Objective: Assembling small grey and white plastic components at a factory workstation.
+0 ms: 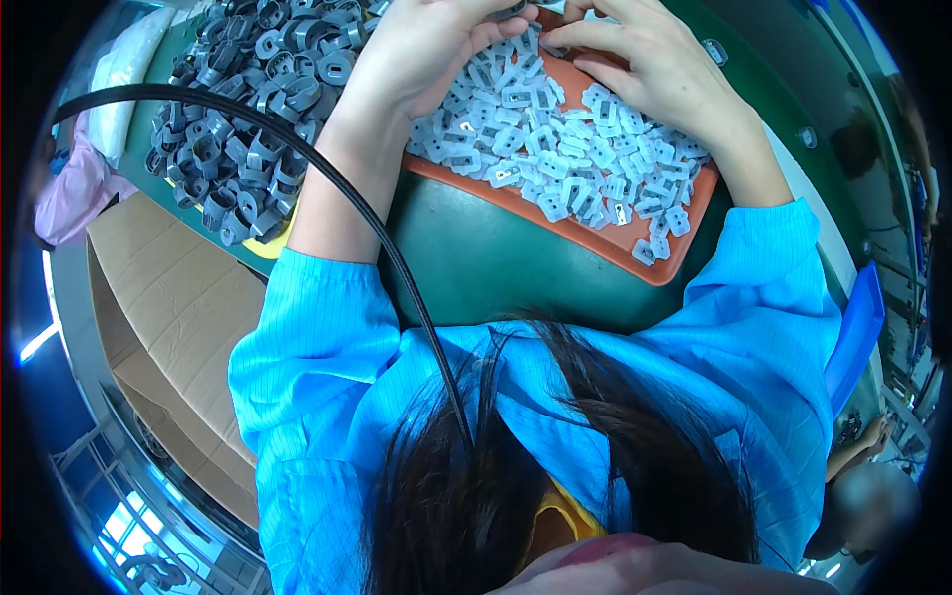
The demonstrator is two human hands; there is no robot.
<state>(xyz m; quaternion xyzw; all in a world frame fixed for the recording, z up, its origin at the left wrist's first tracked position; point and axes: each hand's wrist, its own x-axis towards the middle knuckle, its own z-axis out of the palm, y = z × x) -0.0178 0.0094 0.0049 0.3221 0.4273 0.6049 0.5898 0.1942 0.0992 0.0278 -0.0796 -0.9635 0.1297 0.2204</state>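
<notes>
At the top edge of the view my left hand is closed, its fingers curled round a dark grey plastic part that only partly shows. Close beside it is my right hand, with fingers bent and drawn together toward the left hand; what they pinch, if anything, is too small to make out. Below both hands lies an orange tray heaped with small translucent white plastic pieces, some with metal bits in them.
A big heap of dark grey plastic parts fills a yellow tray on the green table. A black cable crosses over my left forearm. A cardboard box stands at left, a blue bin at right. Other people are partly visible at both sides.
</notes>
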